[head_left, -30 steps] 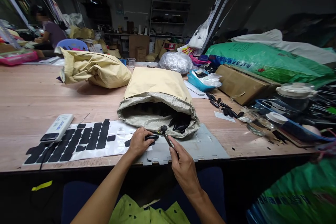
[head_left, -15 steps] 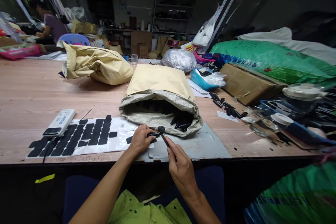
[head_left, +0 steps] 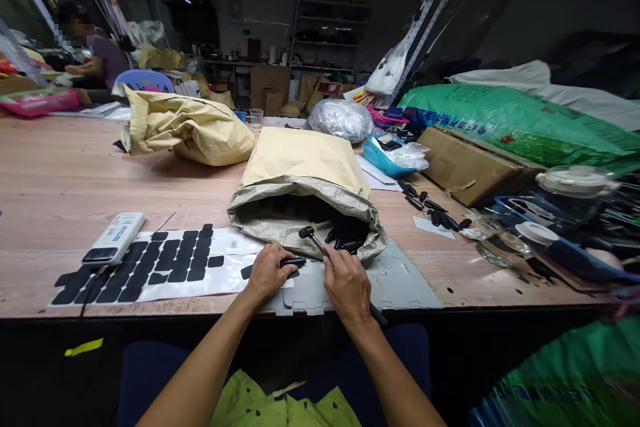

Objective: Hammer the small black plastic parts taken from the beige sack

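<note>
My left hand (head_left: pixel 267 271) is closed on a small black part (head_left: pixel 293 261), pressing it on a grey plate (head_left: pixel 400 280) at the table's front edge. My right hand (head_left: pixel 346 287) grips a small hammer (head_left: pixel 313 237) by its handle. The hammer's head is raised above the black part, just in front of the mouth of an open woven sack (head_left: pixel 305 203) with several black parts inside. To the left lies a white sheet with black adhesive pads (head_left: pixel 165 263).
A white remote-like device (head_left: pixel 114 239) lies on the pad sheet. A second yellow sack (head_left: pixel 185 127) lies further back. Loose black parts (head_left: pixel 433 210), a cardboard box (head_left: pixel 467 163), a green bag (head_left: pixel 515 120) and a lidded pot (head_left: pixel 575 183) crowd the right side. A person sits far left.
The hammer head has lifted away from the black part and moved toward the sack mouth. My right hand slid forward onto the plate. My left hand stays on the part.
</note>
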Demonstrator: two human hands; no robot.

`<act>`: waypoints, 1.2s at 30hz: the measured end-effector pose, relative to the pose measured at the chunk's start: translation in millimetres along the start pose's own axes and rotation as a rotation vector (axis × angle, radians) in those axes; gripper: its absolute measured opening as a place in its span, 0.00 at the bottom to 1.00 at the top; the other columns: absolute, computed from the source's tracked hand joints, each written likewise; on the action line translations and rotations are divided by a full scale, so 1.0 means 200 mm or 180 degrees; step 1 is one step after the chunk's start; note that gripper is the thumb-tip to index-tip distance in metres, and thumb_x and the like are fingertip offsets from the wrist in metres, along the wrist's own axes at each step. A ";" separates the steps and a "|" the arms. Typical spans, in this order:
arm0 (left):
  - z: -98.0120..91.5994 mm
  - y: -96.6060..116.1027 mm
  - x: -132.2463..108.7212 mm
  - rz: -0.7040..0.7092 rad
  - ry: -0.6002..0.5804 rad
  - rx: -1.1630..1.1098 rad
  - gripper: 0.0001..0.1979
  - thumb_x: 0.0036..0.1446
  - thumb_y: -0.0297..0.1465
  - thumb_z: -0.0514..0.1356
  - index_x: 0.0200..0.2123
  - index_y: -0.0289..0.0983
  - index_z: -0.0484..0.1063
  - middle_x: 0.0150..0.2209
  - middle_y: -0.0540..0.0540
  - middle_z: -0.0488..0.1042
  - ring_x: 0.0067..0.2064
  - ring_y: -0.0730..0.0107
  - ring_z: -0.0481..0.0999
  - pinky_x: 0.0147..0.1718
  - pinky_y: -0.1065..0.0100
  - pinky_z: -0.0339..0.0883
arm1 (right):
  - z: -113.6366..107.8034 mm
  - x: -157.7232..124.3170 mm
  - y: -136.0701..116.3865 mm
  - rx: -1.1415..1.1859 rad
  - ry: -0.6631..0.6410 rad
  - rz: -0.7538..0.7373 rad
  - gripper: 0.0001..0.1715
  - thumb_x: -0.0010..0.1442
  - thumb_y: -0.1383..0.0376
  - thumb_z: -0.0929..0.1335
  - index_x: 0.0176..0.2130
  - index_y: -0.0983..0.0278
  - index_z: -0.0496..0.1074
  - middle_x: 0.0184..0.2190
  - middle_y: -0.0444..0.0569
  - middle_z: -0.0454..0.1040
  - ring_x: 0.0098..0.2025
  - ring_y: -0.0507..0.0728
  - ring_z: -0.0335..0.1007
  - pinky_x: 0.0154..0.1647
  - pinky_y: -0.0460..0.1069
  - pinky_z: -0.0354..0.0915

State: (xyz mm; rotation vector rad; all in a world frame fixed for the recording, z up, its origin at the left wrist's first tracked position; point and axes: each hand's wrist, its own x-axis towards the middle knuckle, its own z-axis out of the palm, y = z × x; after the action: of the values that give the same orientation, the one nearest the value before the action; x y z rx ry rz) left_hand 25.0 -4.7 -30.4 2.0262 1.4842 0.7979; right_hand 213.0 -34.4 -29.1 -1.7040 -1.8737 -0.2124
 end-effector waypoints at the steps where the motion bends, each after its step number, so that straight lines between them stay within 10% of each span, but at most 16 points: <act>1: 0.00 0.00 0.00 -0.0017 -0.0011 -0.0001 0.08 0.55 0.29 0.64 0.39 0.39 0.80 0.35 0.46 0.72 0.41 0.63 0.70 0.44 0.62 0.64 | 0.02 0.01 0.00 -0.0154 -0.0019 -0.0033 0.19 0.67 0.67 0.60 0.52 0.63 0.74 0.36 0.51 0.75 0.40 0.58 0.67 0.41 0.51 0.62; 6: -0.07 0.06 -0.07 0.0206 -0.0251 -0.0352 0.07 0.56 0.30 0.63 0.38 0.39 0.79 0.36 0.47 0.71 0.42 0.63 0.70 0.44 0.63 0.63 | 0.08 0.00 -0.01 -0.0562 -0.0158 -0.0085 0.18 0.66 0.67 0.62 0.54 0.61 0.72 0.35 0.49 0.72 0.38 0.57 0.62 0.38 0.51 0.55; 12: -0.03 0.14 -0.46 0.0676 -0.1354 -0.1116 0.11 0.63 0.36 0.57 0.45 0.41 0.76 0.42 0.46 0.73 0.42 0.67 0.72 0.44 0.68 0.65 | 0.06 0.00 -0.02 -0.0580 -0.0216 -0.0022 0.18 0.67 0.67 0.62 0.54 0.59 0.71 0.36 0.48 0.71 0.39 0.57 0.61 0.37 0.50 0.52; 20: 0.30 -0.26 -0.67 -0.2191 -0.1885 0.0129 0.17 0.62 0.32 0.52 0.50 0.40 0.76 0.49 0.41 0.78 0.56 0.52 0.74 0.53 0.59 0.65 | 0.07 0.00 -0.02 -0.0571 -0.0186 -0.0050 0.17 0.66 0.67 0.62 0.53 0.60 0.71 0.36 0.49 0.70 0.39 0.57 0.61 0.37 0.50 0.52; 23: 0.28 -0.26 -0.67 -0.2203 -0.2298 0.0587 0.18 0.61 0.31 0.53 0.50 0.35 0.77 0.51 0.35 0.77 0.56 0.47 0.74 0.55 0.56 0.65 | 0.07 0.00 -0.03 -0.0594 -0.0174 -0.0045 0.18 0.67 0.67 0.61 0.53 0.60 0.71 0.36 0.49 0.70 0.39 0.57 0.61 0.37 0.50 0.52; 31: -0.12 0.31 -0.30 0.0538 -0.2830 -0.1223 0.15 0.56 0.38 0.63 0.46 0.42 0.79 0.42 0.47 0.81 0.41 0.64 0.80 0.42 0.70 0.70 | 0.07 0.00 -0.02 -0.0602 -0.0238 -0.0041 0.18 0.66 0.67 0.61 0.54 0.60 0.70 0.37 0.50 0.70 0.39 0.58 0.61 0.38 0.51 0.53; 36: -0.08 0.50 0.26 0.0432 -0.0807 -0.0247 0.13 0.60 0.30 0.55 0.38 0.36 0.80 0.35 0.46 0.81 0.37 0.66 0.78 0.39 0.70 0.68 | 0.09 -0.01 -0.02 -0.0612 -0.0274 0.0004 0.12 0.64 0.68 0.63 0.47 0.63 0.72 0.37 0.51 0.71 0.39 0.59 0.60 0.38 0.52 0.53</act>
State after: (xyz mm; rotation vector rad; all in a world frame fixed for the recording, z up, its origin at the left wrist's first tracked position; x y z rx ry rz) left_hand 92.9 17.0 58.0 2.0981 1.1688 0.6129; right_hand 204.6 -27.5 -42.9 -1.8683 -1.9685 -0.3331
